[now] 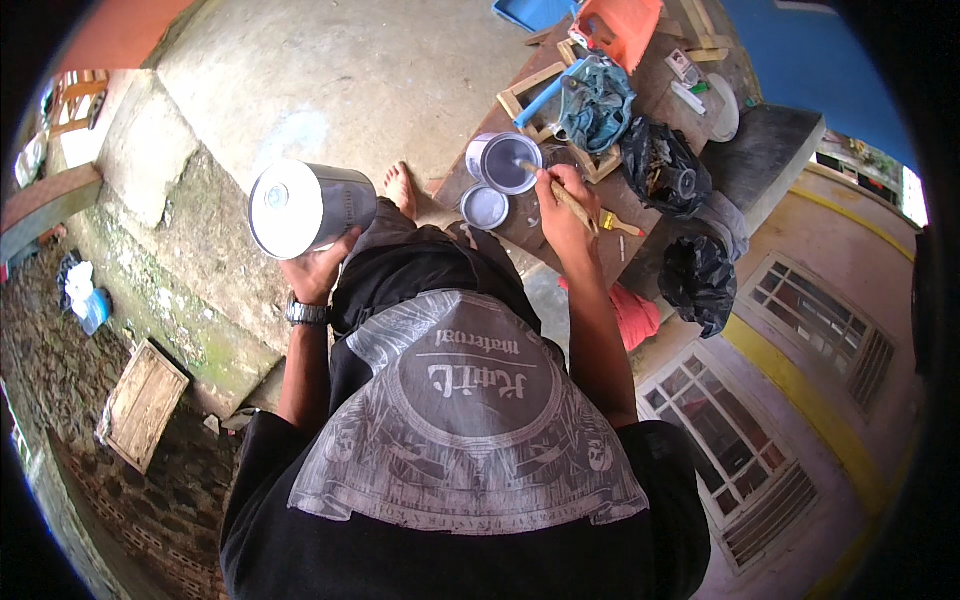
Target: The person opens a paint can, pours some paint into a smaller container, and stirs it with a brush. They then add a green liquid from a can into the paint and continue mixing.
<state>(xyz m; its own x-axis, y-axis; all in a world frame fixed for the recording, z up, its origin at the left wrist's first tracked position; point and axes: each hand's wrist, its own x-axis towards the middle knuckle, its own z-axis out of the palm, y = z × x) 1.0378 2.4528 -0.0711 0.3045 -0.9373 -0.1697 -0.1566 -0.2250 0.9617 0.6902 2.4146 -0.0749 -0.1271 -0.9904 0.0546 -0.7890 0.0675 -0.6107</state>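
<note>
My left hand (318,268) grips a round metal can (287,207) from below, tilted on its side. Its flat end is white and its side dark grey. In my right hand (566,205) is a paintbrush, its pale wooden handle (578,208) slanting out past my fingers. The brush's far end reaches into an open paint can (478,157) holding grey paint; its bristles are hard to make out. Just in front of that can lies a round lid (484,207) with pale grey paint on it. A second brush (621,225) with a yellow and red handle lies by my right wrist.
The cans stand on a low brown table (525,215). Wooden frames (530,92), a crumpled blue-green cloth (597,103), an orange plastic tray (622,32) and a black plastic bag (660,165) crowd it. Another black bag (698,280) hangs near the dark bench (765,150).
</note>
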